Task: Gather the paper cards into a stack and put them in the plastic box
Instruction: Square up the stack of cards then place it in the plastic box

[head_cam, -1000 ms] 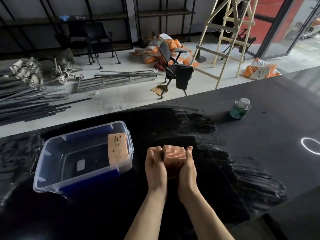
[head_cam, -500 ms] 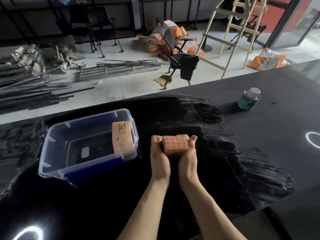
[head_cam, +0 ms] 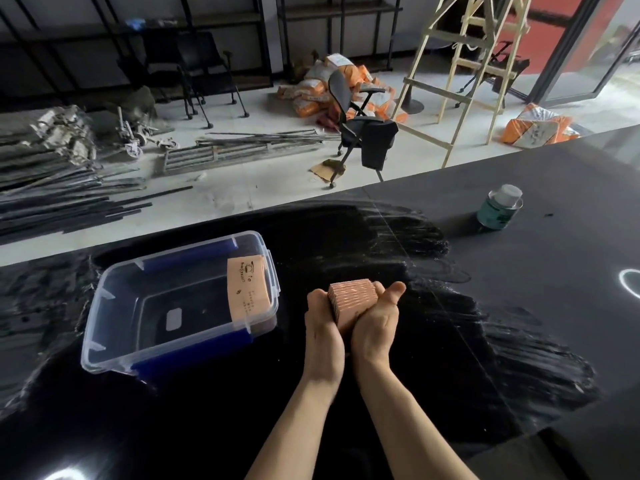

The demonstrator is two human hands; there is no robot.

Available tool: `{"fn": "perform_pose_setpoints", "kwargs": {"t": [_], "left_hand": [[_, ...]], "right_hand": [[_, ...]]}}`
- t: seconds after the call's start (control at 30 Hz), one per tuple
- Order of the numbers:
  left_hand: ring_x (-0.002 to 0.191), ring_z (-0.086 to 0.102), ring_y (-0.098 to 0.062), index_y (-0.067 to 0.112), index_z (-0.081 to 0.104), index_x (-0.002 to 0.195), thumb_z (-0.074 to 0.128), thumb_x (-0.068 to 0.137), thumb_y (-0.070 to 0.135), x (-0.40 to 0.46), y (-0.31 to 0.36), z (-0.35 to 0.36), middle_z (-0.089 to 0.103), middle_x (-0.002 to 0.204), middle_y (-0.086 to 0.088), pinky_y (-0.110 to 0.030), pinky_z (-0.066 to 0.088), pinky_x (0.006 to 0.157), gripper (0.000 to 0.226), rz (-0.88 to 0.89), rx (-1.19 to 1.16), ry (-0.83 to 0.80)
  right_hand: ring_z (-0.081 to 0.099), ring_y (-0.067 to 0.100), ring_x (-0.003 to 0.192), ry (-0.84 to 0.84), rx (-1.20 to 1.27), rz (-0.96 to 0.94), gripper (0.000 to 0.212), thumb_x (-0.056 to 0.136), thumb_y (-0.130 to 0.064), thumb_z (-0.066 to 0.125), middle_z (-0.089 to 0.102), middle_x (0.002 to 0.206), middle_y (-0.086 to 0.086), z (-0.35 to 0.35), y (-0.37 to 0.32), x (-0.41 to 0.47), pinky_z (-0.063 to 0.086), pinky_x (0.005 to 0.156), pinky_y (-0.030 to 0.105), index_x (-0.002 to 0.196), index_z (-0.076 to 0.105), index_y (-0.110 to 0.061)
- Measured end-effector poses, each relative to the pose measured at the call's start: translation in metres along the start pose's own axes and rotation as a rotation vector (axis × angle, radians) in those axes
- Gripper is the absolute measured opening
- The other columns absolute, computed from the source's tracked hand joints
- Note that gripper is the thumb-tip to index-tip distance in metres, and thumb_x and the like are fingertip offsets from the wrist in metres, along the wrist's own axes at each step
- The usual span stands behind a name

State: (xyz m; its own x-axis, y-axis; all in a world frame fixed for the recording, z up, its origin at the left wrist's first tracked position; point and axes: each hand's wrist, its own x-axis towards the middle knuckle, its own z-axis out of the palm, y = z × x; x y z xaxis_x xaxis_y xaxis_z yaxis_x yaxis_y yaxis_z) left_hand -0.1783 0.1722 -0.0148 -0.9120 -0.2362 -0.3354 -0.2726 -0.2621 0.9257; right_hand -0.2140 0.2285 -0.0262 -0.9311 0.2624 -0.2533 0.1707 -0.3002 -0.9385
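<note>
A stack of cards (head_cam: 353, 299) was clamped between both hands above the middle of the black table (head_cam: 519, 341), lifted off the surface as far as could be told. The left hand (head_cam: 323, 327) was pressed flat against the stack's left side, fingers curled round the far end; the right hand (head_cam: 375, 320) was closed on the right side, thumb stretched out along the top edge. The striped card edges were turned up toward the camera, and the stack was seen tilted slightly to the left. A clear plastic box (head_cam: 104, 327) with blue clips was set just left of the hands, toward the table's left side and near its far edge, with no lid on it. One single card (head_cam: 247, 289) was leaned upright against the box's right inner wall, printed face turned inward. The box floor looked otherwise bare apart from a pale label. A small green can (head_cam: 498, 211) with a white cap was stood well apart at the far right of the table. Smeared wipe marks were spread across the table's middle. Beyond the far edge, an office chair (head_cam: 363, 133), a wooden ladder (head_cam: 460, 71) and metal rods (head_cam: 62, 199) were seen on the floor.
</note>
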Motion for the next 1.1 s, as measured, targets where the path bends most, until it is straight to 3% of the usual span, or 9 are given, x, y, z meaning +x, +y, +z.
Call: {"fn": "perform_pose_setpoints", "kwargs": {"t": [0.13,0.2,0.37,0.47,0.57,0.7,0.87,0.97,1.1], "left_hand": [[0.113,0.067,-0.021,0.016,0.057,0.123,0.052,0.093,0.037,-0.018,-0.001,-0.034,0.069,0.118,-0.009,-0.043,0.058,0.097,0.036,0.121,0.146,-0.196],[0.115,0.065,-0.011,0.029,0.055,0.126,0.066,0.082,0.013,-0.023,-0.001,-0.048,0.068,0.117,0.005,-0.034,0.055,0.1,0.048,0.231,0.408,-0.277],[0.11,0.065,0.002,0.038,0.055,0.129,0.08,0.084,0.035,-0.032,-0.001,-0.058,0.068,0.117,0.018,-0.023,0.057,0.093,0.052,0.419,0.676,-0.104],[0.111,0.061,0.007,0.044,0.053,0.13,0.076,0.085,0.042,-0.035,0.01,-0.072,0.065,0.119,0.023,-0.02,0.055,0.096,0.05,0.415,0.824,-0.11],[0.114,0.058,0.003,0.046,0.05,0.133,0.075,0.084,0.031,-0.03,0.022,-0.081,0.06,0.122,0.023,-0.024,0.054,0.1,0.056,0.439,1.052,-0.189],[0.119,0.055,-0.002,0.043,0.048,0.136,0.077,0.084,0.026,-0.018,0.023,-0.076,0.057,0.128,0.019,-0.027,0.053,0.101,0.062,0.423,1.142,-0.201],[0.123,0.051,0.002,0.039,0.047,0.138,0.069,0.085,0.035,-0.022,-0.005,-0.062,0.05,0.133,0.02,-0.013,0.048,0.092,0.058,0.337,0.739,-0.092],[0.118,0.056,0.007,0.035,0.054,0.131,0.06,0.09,0.053,-0.023,-0.012,-0.035,0.06,0.128,0.02,-0.02,0.045,0.096,0.045,0.208,0.224,0.146],[0.098,0.068,-0.007,0.034,0.064,0.105,0.046,0.105,0.04,-0.015,-0.006,-0.009,0.073,0.098,0.009,-0.036,0.058,0.087,0.018,0.176,0.05,0.435]], "right_hand": [[0.071,0.03,0.083,0.199,0.058,0.184,0.082,0.102,-0.067,0.018,0.074,0.084,0.011,0.0,-0.009,0.011,0.059,0.09,0.046,0.096,0.071,-0.005],[0.071,0.032,0.087,0.258,0.126,0.309,0.079,0.101,-0.069,0.023,0.072,0.091,0.013,-0.005,-0.013,0.01,0.059,0.09,0.047,0.11,0.066,-0.003],[0.068,0.031,0.073,0.18,0.176,0.463,0.069,0.102,-0.067,0.032,0.072,0.075,0.016,-0.008,-0.022,-0.009,0.055,0.067,0.041,0.092,0.065,-0.007],[0.071,0.03,0.079,0.124,0.094,0.295,0.065,0.106,-0.059,0.031,0.078,0.062,0.006,-0.02,-0.02,-0.013,0.056,0.075,0.041,0.095,0.071,-0.009],[0.073,0.029,0.101,0.018,-0.09,-0.075,0.053,0.105,-0.054,0.032,0.08,0.096,0.006,-0.035,-0.018,-0.008,0.056,0.095,0.044,0.106,0.073,-0.02],[0.071,0.015,0.085,-0.155,-0.39,-0.283,0.024,0.107,-0.03,0.052,0.075,0.089,0.003,-0.036,-0.006,-0.001,0.057,0.078,0.036,0.102,0.071,-0.018],[0.054,0.001,0.06,-0.115,-0.46,-0.276,0.029,0.107,-0.026,0.053,0.062,0.071,0.001,-0.04,0.004,-0.001,0.047,0.057,0.018,0.084,0.064,-0.012],[0.052,0.001,0.057,-0.102,-0.475,-0.302,0.033,0.108,-0.026,0.048,0.058,0.068,-0.002,-0.037,0.007,-0.002,0.045,0.055,0.015,0.084,0.062,-0.007],[0.048,0.008,0.06,-0.095,-0.424,-0.256,0.041,0.11,-0.031,0.042,0.054,0.069,0.001,-0.036,0.006,-0.002,0.044,0.056,0.023,0.083,0.058,-0.004]]}}
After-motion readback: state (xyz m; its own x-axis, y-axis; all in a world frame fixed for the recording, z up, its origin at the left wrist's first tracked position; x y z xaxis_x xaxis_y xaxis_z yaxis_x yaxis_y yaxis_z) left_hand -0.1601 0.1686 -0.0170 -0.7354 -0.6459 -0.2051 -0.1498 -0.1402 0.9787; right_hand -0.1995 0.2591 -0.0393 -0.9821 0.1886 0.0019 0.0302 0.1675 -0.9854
